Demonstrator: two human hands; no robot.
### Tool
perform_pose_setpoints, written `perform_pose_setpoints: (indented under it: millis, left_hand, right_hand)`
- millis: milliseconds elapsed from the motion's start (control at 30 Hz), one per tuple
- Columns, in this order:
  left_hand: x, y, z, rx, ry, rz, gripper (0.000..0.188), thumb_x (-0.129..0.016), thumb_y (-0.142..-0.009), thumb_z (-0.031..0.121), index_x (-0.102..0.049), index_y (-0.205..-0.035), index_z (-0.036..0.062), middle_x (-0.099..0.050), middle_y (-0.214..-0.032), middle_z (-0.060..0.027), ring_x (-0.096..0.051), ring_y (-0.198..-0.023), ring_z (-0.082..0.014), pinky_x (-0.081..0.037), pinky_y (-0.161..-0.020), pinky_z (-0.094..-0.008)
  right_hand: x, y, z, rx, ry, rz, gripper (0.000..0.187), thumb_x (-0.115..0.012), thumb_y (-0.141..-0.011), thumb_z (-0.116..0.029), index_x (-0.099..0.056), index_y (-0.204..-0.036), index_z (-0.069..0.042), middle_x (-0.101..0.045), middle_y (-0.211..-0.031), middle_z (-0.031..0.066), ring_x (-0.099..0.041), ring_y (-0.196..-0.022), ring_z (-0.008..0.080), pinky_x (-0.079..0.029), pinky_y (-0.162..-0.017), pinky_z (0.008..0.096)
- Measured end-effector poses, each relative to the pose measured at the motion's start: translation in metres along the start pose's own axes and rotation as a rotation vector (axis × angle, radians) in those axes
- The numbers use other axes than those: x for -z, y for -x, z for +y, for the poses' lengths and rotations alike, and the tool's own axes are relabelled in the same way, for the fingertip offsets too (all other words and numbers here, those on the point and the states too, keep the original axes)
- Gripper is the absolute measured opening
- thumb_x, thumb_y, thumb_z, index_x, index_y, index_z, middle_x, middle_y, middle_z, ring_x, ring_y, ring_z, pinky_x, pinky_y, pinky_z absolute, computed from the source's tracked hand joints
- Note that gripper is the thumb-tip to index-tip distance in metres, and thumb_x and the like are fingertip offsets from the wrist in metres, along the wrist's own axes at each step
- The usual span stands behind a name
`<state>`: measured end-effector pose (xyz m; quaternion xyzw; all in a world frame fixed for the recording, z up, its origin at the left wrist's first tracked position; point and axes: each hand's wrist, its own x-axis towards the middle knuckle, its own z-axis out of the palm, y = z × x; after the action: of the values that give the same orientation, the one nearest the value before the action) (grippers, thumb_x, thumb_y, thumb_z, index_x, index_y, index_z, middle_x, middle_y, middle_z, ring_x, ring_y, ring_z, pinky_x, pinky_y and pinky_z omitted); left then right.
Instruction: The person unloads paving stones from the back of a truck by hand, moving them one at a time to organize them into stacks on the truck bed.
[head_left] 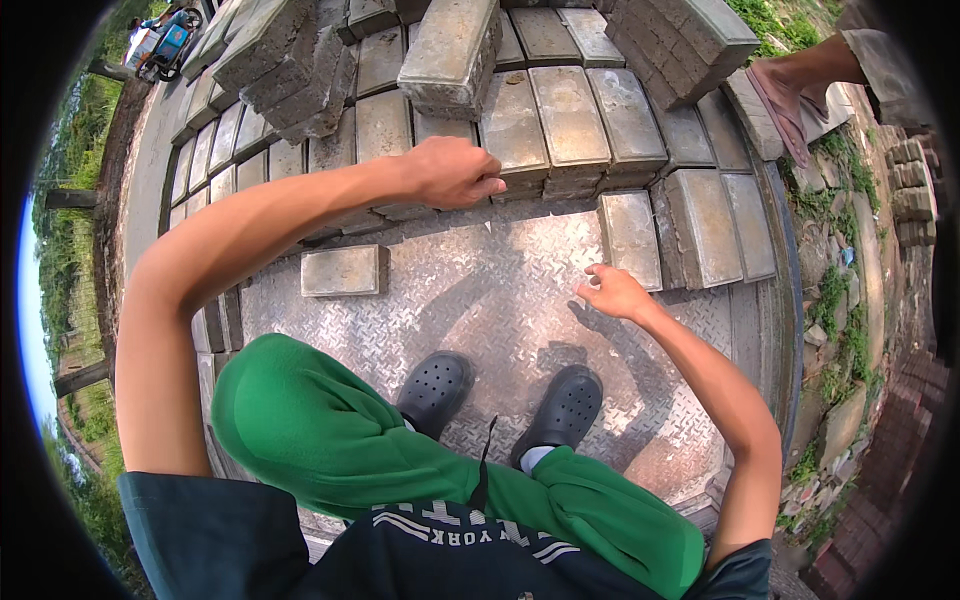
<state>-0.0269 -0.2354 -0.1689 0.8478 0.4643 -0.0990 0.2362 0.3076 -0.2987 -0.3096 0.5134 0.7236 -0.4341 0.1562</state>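
Note:
My left hand hangs in front of the stacked grey concrete paving blocks, its fingers curled in; no block shows in it, and its palm is hidden. To the right, my right hand is held over the metal floor with its fingers apart and nothing between them. Closest to it stands a paving block at the front of the right-hand stack. A single block lies flat on the floor to the left, below my left forearm.
My dark clogs stand on the treadplate floor. Taller block piles rise at the far side. At the upper right is another person's sandalled foot. A motorbike with a blue box is at the far left.

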Motion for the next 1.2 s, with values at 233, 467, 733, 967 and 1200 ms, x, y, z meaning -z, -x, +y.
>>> perform_pose_setpoints:
  millis: [233, 467, 733, 967, 1200]
  left_hand:
    - [-0.179, 0.187, -0.095, 0.574, 0.232, -0.186, 0.063, -0.047, -0.097, 0.058, -0.070, -0.082, 0.0016, -0.071, -0.076, -0.0170, -0.070, -0.079, -0.0346, -0.052, -0.071, -0.0460]
    - [-0.331, 0.279, -0.190, 1.194, 0.242, 0.658, 0.061, -0.056, -0.095, 0.052, -0.063, -0.114, -0.0052, -0.065, -0.118, -0.0266, -0.063, -0.106, -0.0396, -0.049, -0.092, -0.0450]
    - [-0.325, 0.226, -0.194, 1.353, 0.721, 0.604, 0.086, -0.061, -0.084, 0.066, -0.059, -0.118, -0.0128, -0.063, -0.115, -0.0354, -0.060, -0.111, -0.0481, -0.046, -0.097, -0.0469]
    - [-0.319, 0.270, -0.171, 0.940, 0.452, 0.417, 0.149, -0.090, -0.046, 0.064, -0.013, -0.150, -0.0114, -0.031, -0.146, -0.0317, -0.044, -0.130, -0.0460, -0.039, -0.110, -0.0469]
    - [-0.292, 0.252, -0.187, 0.599, 0.308, 0.123, 0.143, -0.094, -0.039, 0.050, -0.021, -0.148, -0.0061, -0.033, -0.144, -0.0322, -0.042, -0.132, -0.0483, -0.046, -0.105, -0.0496]
  right_hand:
    - [-0.075, -0.099, -0.130, 0.162, 0.295, -0.278, 0.049, -0.062, -0.089, -0.041, -0.070, -0.110, 0.003, -0.068, -0.118, 0.0221, -0.063, -0.114, 0.0388, -0.050, -0.098, 0.0465]
    - [-0.171, -0.150, -0.276, 0.218, 0.048, -0.099, 0.116, -0.079, -0.072, -0.058, -0.019, -0.154, -0.003, -0.035, -0.151, 0.0255, -0.042, -0.137, 0.0410, -0.044, -0.106, 0.0498]
    - [-0.202, -0.165, -0.307, 0.466, 0.447, 0.090, 0.131, -0.094, -0.057, -0.045, -0.017, -0.156, -0.006, -0.035, -0.149, 0.0213, -0.040, -0.134, 0.0378, -0.036, -0.109, 0.0492]
    - [-0.208, -0.163, -0.316, 0.616, 0.416, 0.208, 0.115, -0.091, -0.055, -0.030, -0.032, -0.148, 0.002, -0.047, -0.137, 0.0206, -0.043, -0.129, 0.0363, -0.033, -0.110, 0.0457]
    - [-0.200, -0.142, -0.292, 0.604, 0.373, 0.277, 0.112, -0.088, -0.052, -0.028, -0.037, -0.144, 0.006, -0.051, -0.122, 0.0195, -0.049, -0.114, 0.0337, -0.039, -0.097, 0.0397]
